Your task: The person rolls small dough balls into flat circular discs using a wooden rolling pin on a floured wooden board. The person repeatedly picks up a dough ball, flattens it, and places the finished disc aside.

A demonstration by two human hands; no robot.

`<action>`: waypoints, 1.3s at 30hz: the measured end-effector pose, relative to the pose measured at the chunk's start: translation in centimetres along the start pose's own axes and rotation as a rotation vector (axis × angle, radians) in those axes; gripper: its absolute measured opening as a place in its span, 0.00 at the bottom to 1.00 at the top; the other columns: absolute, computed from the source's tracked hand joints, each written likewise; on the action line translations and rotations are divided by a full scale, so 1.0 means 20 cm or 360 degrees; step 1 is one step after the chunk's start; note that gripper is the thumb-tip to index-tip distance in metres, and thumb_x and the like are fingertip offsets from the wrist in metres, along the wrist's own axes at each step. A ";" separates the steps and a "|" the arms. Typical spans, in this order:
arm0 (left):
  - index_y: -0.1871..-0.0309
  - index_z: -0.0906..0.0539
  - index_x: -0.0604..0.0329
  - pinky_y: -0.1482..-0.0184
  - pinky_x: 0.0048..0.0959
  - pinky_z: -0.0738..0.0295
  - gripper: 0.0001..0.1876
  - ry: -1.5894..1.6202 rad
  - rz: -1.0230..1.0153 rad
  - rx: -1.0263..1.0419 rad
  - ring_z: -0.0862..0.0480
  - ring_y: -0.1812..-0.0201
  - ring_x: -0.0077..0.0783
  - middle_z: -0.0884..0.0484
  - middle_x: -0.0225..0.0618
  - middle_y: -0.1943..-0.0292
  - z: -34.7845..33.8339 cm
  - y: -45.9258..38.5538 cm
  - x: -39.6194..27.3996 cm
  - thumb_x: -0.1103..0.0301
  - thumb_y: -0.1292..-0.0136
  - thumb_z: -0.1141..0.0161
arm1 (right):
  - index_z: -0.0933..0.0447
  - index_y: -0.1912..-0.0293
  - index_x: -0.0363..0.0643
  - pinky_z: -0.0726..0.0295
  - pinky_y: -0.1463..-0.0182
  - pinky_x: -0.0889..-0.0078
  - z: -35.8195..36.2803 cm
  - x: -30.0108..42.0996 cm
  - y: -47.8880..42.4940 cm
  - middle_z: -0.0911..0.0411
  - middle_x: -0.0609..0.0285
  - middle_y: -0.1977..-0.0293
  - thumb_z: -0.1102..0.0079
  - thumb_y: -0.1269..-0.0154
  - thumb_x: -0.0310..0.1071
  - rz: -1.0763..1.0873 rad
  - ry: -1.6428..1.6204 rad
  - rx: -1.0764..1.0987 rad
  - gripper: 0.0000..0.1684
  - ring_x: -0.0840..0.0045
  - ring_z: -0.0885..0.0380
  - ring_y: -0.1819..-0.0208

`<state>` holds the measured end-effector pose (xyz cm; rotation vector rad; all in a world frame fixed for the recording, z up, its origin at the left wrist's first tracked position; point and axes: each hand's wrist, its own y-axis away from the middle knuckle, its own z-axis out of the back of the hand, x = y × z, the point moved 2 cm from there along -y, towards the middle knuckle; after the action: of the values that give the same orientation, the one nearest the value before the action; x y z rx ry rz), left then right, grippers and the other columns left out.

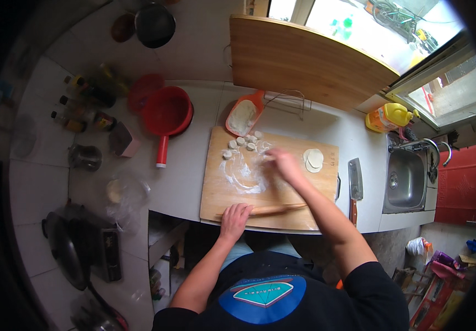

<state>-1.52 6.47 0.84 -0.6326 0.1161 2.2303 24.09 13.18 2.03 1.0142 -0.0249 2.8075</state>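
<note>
My left hand (236,217) grips the left end of a wooden rolling pin (277,209) near the front edge of a floured wooden board (217,178). Over the board's middle, my right hand (282,162) is motion-blurred, and whether it holds anything is hidden. Several small dough pieces (241,141) lie at the board's far left. Loose white flour (244,171) is smeared between them and the pin. A small stack of flat round dough wrappers (314,159) sits at the far right. Behind the board, an orange scoop (243,118) holds flour.
A cleaver (355,182) lies right of the board, near a steel sink (403,182) and a yellow jug (389,117). Leftward are a red long-handled dipper (167,111), several bottles (72,122), a plastic bag (126,198) and a dark pan (66,250). A wooden panel (308,58) stands behind.
</note>
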 end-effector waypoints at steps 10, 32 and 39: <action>0.48 0.20 0.50 0.48 0.34 0.26 0.15 -0.0026 -0.0047 0.0054 0.22 0.50 0.33 0.22 0.30 0.54 0.10 0.00 0.13 0.69 0.38 0.44 | 0.24 0.62 0.42 0.20 0.60 0.57 -0.48 0.35 -0.02 0.27 0.52 0.64 0.43 0.41 0.31 0.0127 0.0082 0.0066 0.07 0.57 0.22 0.59; 0.48 0.19 0.49 0.50 0.34 0.27 0.15 0.0109 -0.0280 0.0286 0.20 0.50 0.34 0.20 0.32 0.54 0.05 -0.03 0.19 0.68 0.38 0.43 | 0.48 0.26 0.40 0.62 0.22 0.45 -0.42 0.26 0.17 0.51 0.54 0.24 0.39 0.42 0.61 -0.0390 0.0522 -0.0174 0.55 0.64 0.57 0.22; 0.48 0.20 0.50 0.51 0.34 0.27 0.15 0.0076 -0.0309 0.0199 0.21 0.51 0.34 0.21 0.31 0.55 0.03 -0.11 0.12 0.68 0.40 0.43 | 0.40 0.29 0.38 0.48 0.25 0.51 -0.39 0.14 0.11 0.36 0.50 0.32 0.51 0.29 0.55 -0.0456 -0.0145 -0.0428 0.39 0.64 0.39 0.29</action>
<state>-1.52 9.77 0.54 -0.6026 0.2076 2.0052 16.67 11.87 -2.12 0.9916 -0.2408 2.4199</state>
